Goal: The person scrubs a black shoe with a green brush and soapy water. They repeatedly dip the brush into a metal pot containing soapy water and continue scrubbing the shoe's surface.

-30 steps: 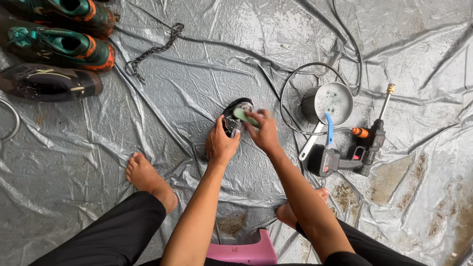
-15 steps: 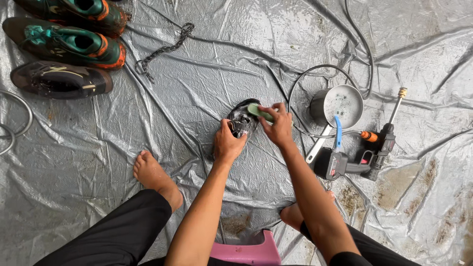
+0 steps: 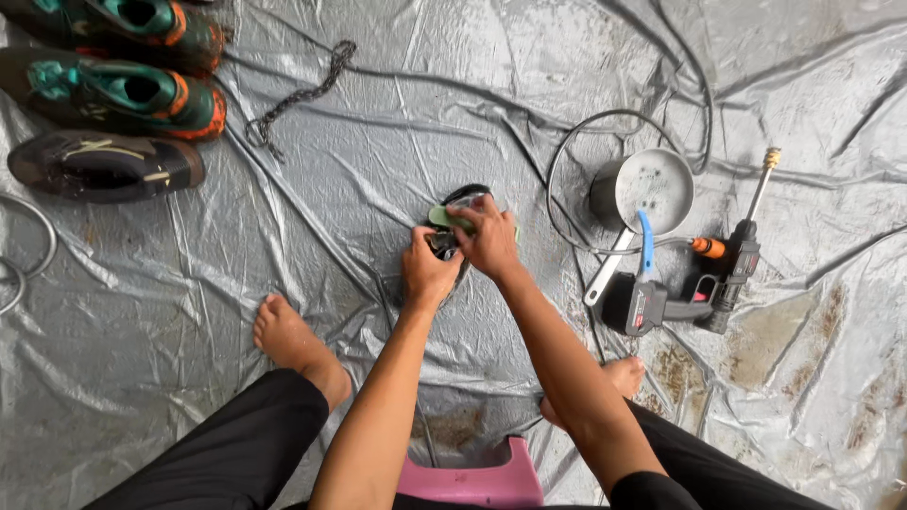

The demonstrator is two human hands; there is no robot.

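Dark shoe (image 3: 453,247), gripped at the middle of a crumpled grey plastic sheet (image 3: 378,123) spread over the ground, sits between a seated person's bare feet and is mostly hidden by both hands. Largest after the sheet are two teal-and-orange sports shoes (image 3: 113,94) and a black shoe (image 3: 104,165) lined up at upper left, then a pink plastic stool (image 3: 472,482) under the person. To the right stand a round steel pot (image 3: 647,184) of soapy water, a black handheld pressure sprayer with a brass nozzle (image 3: 709,283) and a blue-handled brush (image 3: 645,247) resting against the pot. A dark metal chain (image 3: 302,93) lies farther up. The left hand (image 3: 430,274) is clenched around the shoe's side, steadying it; the right hand (image 3: 487,241) presses a small green scrubbing pad (image 3: 444,217), fingers curled over it. Scrubbing likely goes best with the shoe braced firmly and short, even strokes of the pad.
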